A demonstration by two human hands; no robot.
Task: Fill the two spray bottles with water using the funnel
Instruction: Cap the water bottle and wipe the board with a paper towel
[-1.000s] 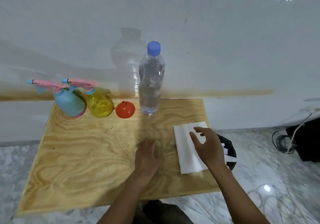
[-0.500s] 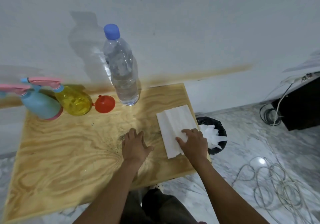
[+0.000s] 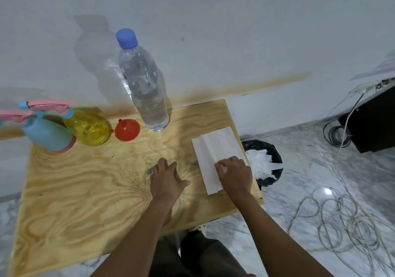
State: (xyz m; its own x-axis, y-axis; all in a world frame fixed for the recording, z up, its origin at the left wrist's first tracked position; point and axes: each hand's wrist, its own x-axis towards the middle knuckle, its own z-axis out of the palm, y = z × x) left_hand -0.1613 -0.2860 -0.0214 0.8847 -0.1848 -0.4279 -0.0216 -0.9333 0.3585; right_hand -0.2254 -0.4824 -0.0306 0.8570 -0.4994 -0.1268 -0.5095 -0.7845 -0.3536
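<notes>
We're setting our R hand [image 3: 234, 175] down on the paper [image 3: 215, 148], so filling isn't starting yet.

A sec ago that hand was hovering over the paper w/ fingers spread. Now it's sitting on the stack's near end by the worktop's [image 3: 85, 191] right edge, fingers curled, apparently pinching the top sheet. Our L hand [image 3: 166, 177] is lying flat mid-worktop, fingers straight, thumb out, holding nothing. The task things are standing untouched along the back edge: blue sprayer [image 3: 46, 135] at the back-left corner, yellow sprayer [image 3: 89, 130] just beside it, funnel [image 3: 127, 129] next, then the capped bottle [image 3: 145, 90] mid-back. Both sprayers are wearing their pink heads, so we're reading this as prep, prob. taking a sheet for spills, w/ unscrewing, funnel placing & pouring all waiting.
</notes>
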